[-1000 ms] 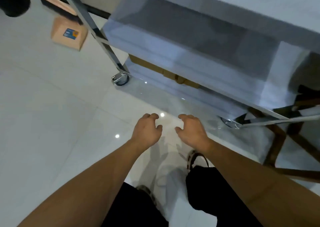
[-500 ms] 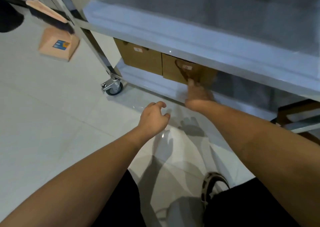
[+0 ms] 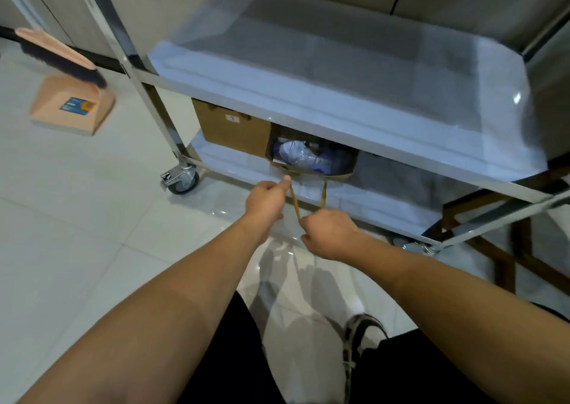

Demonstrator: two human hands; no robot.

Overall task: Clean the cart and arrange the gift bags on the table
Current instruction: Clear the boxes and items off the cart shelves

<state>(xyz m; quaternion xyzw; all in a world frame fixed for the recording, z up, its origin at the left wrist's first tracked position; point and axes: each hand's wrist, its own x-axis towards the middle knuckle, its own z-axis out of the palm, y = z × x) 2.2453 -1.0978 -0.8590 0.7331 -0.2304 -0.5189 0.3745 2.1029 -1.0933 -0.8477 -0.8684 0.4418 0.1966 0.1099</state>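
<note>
A steel cart [image 3: 308,104] with film-covered shelves stands before me. On its bottom shelf a brown paper gift bag [image 3: 311,174] lies tipped toward me, its mouth showing clear plastic-wrapped contents. My right hand [image 3: 330,234] grips the bag's brown handle loop in front of the shelf edge. My left hand [image 3: 266,198] pinches one strand of the same handle near the bag's rim. A second brown gift bag [image 3: 234,131] with a small white tag stands upright to its left on the same shelf.
A pink dustpan [image 3: 72,104] and a dark-bristled brush [image 3: 61,55] sit on the white tiled floor at left. A cart caster [image 3: 182,177] is by the near-left leg. Dark wooden furniture legs [image 3: 505,249] stand at right. My legs and shoe are below.
The right hand reached under the shelf to the bag, then drew back with its handle, tipping the bag toward me. The left hand rose and took a handle strand. The view tilted up.
</note>
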